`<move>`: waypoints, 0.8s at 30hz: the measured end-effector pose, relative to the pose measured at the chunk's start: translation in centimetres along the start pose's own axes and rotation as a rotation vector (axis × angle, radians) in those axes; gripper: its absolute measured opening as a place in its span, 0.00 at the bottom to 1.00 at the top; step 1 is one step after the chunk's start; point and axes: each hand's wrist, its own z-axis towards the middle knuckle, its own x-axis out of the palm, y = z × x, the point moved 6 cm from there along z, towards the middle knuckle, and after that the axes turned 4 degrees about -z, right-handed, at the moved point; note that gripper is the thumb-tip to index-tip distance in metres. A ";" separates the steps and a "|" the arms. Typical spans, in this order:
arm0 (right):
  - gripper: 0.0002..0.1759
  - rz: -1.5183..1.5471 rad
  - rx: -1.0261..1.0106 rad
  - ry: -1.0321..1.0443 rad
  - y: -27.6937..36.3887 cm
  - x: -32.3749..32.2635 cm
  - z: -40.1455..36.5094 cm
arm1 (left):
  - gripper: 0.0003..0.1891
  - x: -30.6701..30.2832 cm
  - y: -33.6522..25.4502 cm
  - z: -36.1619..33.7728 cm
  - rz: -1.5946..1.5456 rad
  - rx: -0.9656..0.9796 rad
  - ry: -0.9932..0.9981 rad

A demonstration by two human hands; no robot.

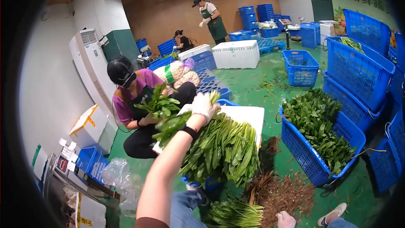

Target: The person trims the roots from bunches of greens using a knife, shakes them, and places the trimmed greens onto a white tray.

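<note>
My right hand (204, 107), in a whitish glove, is closed round the stems of a bunch of leafy greens (175, 124) above a white board. More long-leaved greens (228, 147) lie piled on the white board (249, 116), below and right of that hand. Low at the bottom edge is my left hand (286, 220), also gloved, beside a heap of brown roots and trimmings (282, 196); its fingers are too unclear to read. A further bundle of greens (236, 213) lies on the floor left of it.
A co-worker (141, 97) crouches at left holding greens. A blue crate of leaves (322, 135) stands at right, near stacked blue crates (358, 71). Two people are farther back near a white foam box (236, 54). Clear plastic bags (122, 181) lie lower left.
</note>
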 end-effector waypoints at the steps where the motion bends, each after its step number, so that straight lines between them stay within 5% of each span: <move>1: 0.11 -0.002 -0.003 0.012 -0.5 0.6 -0.1 | 0.35 3.4 0.5 -0.2 0.122 0.015 0.136; 4: 0.11 -0.002 -0.003 0.035 -1.1 0.8 0.5 | 0.47 10.2 2.0 -2.4 0.026 -0.169 0.216; 7: 0.11 0.016 -0.010 0.049 -1.2 2.5 0.4 | 0.46 12.0 2.8 -2.2 0.056 -0.188 0.196; 13: 0.14 0.008 0.011 0.144 1.8 -0.9 1.3 | 0.53 10.2 3.5 -1.6 -0.139 -0.125 0.278; 15: 0.12 0.108 0.068 -0.008 0.6 -0.3 1.3 | 0.55 9.4 4.2 -1.2 -0.159 -0.080 0.219; 18: 0.11 0.082 0.096 0.038 0.6 -1.4 1.1 | 0.55 4.2 2.2 -2.2 -0.043 -0.109 0.182; 21: 0.11 0.082 0.081 0.019 0.1 -1.4 0.7 | 0.52 -2.5 -1.3 -3.3 0.274 -0.047 -0.058; 24: 0.11 0.095 0.084 0.017 0.0 -1.7 0.3 | 0.40 -7.8 -6.5 -7.6 0.184 0.279 -0.465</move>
